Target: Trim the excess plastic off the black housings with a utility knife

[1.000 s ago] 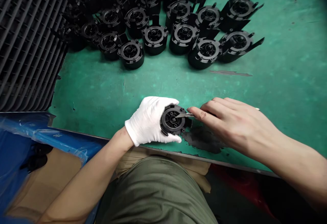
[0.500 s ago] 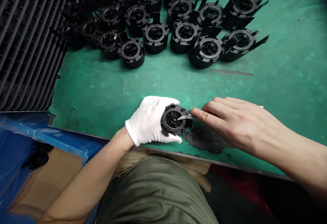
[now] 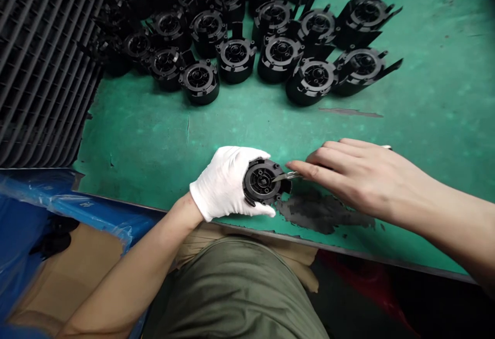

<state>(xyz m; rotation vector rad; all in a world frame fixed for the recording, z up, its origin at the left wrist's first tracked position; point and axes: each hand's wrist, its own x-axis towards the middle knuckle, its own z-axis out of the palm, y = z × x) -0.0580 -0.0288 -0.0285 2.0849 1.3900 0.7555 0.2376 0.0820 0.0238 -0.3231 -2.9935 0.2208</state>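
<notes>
My left hand [image 3: 226, 182], in a white glove, is wrapped round a black round plastic housing [image 3: 255, 187] near the table's front edge. The housing's ribbed face with its hub and small screw posts is turned up toward me. From the right, my bare right hand [image 3: 351, 176] grips a craft knife [image 3: 288, 175]. Its thin pointed blade lies over the inside of the housing's ring, close to the hub; whether it touches the plastic I cannot tell. Most of the knife's handle is hidden in my fist, and its end shows behind the knuckles.
Several similar black housings [image 3: 199, 79] stand in rows at the back of the green table [image 3: 232, 117]. Black slatted grids [image 3: 42, 61] rise at the left. Below them is a box lined with blue plastic [image 3: 96, 210], holding black parts. A worn dark patch [image 3: 320, 213] marks the table.
My right hand has shifted slightly to the right, drawing the blade tip away from the hub's centre. My left hand and the housing stay nearly in place.
</notes>
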